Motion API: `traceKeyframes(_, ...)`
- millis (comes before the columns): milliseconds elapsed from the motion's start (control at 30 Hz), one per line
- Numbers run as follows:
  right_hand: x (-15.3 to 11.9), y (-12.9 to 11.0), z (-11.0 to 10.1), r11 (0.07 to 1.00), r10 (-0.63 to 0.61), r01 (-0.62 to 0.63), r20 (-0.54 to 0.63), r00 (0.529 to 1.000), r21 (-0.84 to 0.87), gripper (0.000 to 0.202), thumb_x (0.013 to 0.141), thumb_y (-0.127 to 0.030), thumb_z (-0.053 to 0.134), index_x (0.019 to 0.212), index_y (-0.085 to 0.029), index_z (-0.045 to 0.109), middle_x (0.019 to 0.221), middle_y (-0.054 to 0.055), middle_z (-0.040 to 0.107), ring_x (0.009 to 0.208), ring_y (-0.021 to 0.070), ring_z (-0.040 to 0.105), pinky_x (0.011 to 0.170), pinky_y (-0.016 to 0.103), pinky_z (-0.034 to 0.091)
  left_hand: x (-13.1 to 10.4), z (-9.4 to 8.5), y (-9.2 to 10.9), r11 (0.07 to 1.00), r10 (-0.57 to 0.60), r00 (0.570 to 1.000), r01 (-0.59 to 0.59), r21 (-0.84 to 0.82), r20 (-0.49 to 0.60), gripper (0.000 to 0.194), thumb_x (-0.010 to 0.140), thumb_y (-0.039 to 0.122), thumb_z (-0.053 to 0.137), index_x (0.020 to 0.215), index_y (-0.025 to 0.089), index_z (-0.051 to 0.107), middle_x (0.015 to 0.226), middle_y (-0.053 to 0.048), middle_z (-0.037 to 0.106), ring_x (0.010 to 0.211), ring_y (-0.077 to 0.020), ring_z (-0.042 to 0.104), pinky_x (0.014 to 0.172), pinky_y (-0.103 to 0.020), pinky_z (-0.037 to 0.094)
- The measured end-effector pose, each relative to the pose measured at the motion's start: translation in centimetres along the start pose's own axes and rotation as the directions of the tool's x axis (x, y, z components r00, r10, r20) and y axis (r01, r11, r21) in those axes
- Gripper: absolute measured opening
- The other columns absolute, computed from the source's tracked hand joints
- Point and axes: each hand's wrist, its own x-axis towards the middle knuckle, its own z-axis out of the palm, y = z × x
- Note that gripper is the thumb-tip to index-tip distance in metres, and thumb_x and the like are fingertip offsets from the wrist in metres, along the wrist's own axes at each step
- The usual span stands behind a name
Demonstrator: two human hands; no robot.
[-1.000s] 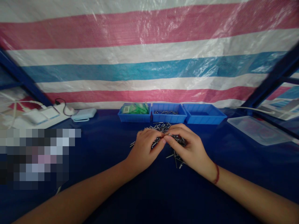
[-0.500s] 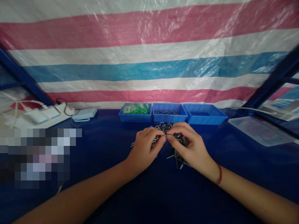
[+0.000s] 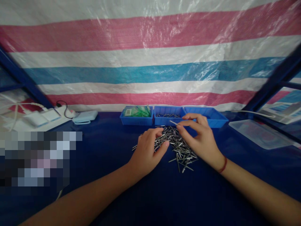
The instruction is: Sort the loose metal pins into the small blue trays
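A heap of silvery pop rivets lies on the dark blue table. Over its left side is my left hand, thumb and fingers apart, holding nothing. My right hand pinches one pop rivet between thumb and index finger, its free end pointing left. That rivet is raised above the back of the heap, in front of the middle blue bin, which has more rivets in it. Partly hidden behind my right hand is the right blue bin.
A left blue bin contains green plastic packets. On the left are a white power strip with plugs and a light blue case. A clear plastic lid lies at the right. Striped sheeting hangs behind.
My hands, which met over the heap, have parted. My right hand has moved up and right with the rivet; my left hand has opened, staying nearly in place.
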Motion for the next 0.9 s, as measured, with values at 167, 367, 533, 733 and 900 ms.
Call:
traceKeyframes(167, 1.5, 3.7, 0.2, 0.927, 0.012, -0.039, -0.075, 0.997, -0.373, 0.019, 0.083, -0.035, 0.056, 0.086, -0.021, 0.069, 0.104, 0.01, 0.056, 0.096, 0.0288, 0.048, 0.081, 0.048, 0.04, -0.1, 0.1, 0.4, 0.981, 0.116, 0.975, -0.142, 0.131, 0.189, 0.013, 0.086, 0.029, 0.053, 0.094, 0.021, 0.06, 0.105, -0.005, 0.061, 0.106, -0.0226, 0.052, 0.089, -0.042, 0.036)
traceKeyframes(367, 0.9, 3.9, 0.4, 0.922, 0.025, -0.025, -0.006, 1.0, -0.386, 0.02, 0.084, -0.035, 0.054, 0.088, -0.021, 0.067, 0.108, 0.01, 0.056, 0.097, 0.0292, 0.048, 0.081, 0.048, 0.04, -0.4, 0.0, 0.5, 0.95, 0.145, 0.952, -0.21, 0.23, 0.27, 0.018, 0.082, 0.037, 0.057, 0.084, 0.02, 0.062, 0.107, -0.006, 0.061, 0.106, -0.0248, 0.05, 0.089, -0.047, 0.033)
traceKeyframes(533, 0.3, 2.7, 0.5, 0.955, -0.024, 0.029, 0.021, 0.999, -0.294, 0.015, 0.082, -0.029, 0.054, 0.089, -0.021, 0.065, 0.108, 0.009, 0.055, 0.097, 0.0277, 0.049, 0.085, 0.048, 0.04, -0.5, -0.1, 0.5, 0.937, 0.16, 0.937, -0.243, 0.25, 0.31, 0.014, 0.085, 0.029, 0.054, 0.078, 0.019, 0.06, 0.107, -0.003, 0.062, 0.109, -0.0244, 0.047, 0.091, -0.047, 0.029)
traceKeyframes(733, 0.1, 1.0, -0.1, 0.979, -0.077, 0.076, 0.006, 0.997, -0.191, 0.012, 0.082, -0.021, 0.054, 0.083, -0.018, 0.065, 0.101, 0.011, 0.058, 0.093, 0.0252, 0.052, 0.084, 0.045, 0.041, -0.3, 0.1, 0.6, 0.95, 0.073, 0.949, -0.16, 0.267, 0.308, 0.013, 0.091, 0.025, 0.047, 0.086, 0.019, 0.057, 0.103, -0.003, 0.064, 0.105, -0.0231, 0.049, 0.089, -0.045, 0.028)
traceKeyframes(900, -0.2, -2.0, -1.2, 0.982, -0.185, 0.186, 0.184, 0.965, 0.013, 0.01, 0.083, -0.018, 0.055, 0.089, -0.016, 0.063, 0.089, 0.007, 0.064, 0.085, 0.0203, 0.056, 0.074, 0.036, 0.041, 0.0, -0.2, 0.5, 0.975, -0.045, 0.983, 0.004, 0.221, 0.18, 0.013, 0.092, 0.02, 0.041, 0.087, 0.019, 0.053, 0.089, -0.001, 0.066, 0.091, -0.0185, 0.056, 0.086, -0.041, 0.029)
